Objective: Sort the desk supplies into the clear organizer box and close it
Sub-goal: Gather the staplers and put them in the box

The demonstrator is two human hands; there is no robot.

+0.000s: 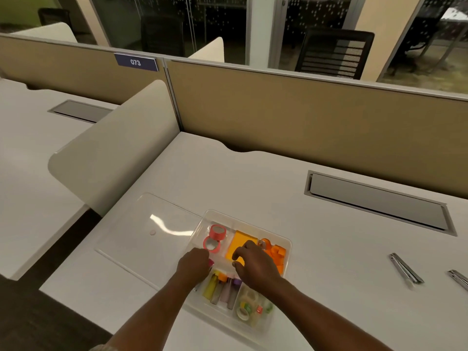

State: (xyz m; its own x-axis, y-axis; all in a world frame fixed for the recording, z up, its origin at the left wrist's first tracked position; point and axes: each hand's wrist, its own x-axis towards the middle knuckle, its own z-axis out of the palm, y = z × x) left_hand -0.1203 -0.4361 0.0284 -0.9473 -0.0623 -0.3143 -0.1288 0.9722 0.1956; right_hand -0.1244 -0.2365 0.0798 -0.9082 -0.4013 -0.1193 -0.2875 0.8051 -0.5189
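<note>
Head view: the clear organizer box point(287, 245) sits open on the white bench point(278, 188), its clear lid point(141, 231) lying flat just to its left. Two pink tape rolls point(214, 238) occupy the far-left compartment; an orange notepad point(240, 243) lies in the middle one. Markers point(221, 291) fill a near compartment, small tape rolls point(249, 306) the one to their right. The left hand point(193, 266) is curled closed around a small pink item point(210, 262) at the box's left edge. The right hand point(255, 266) hovers over the box, fingers spread, gripping nothing visible. Two metal clips point(405, 268) lie well apart on the right.
</note>
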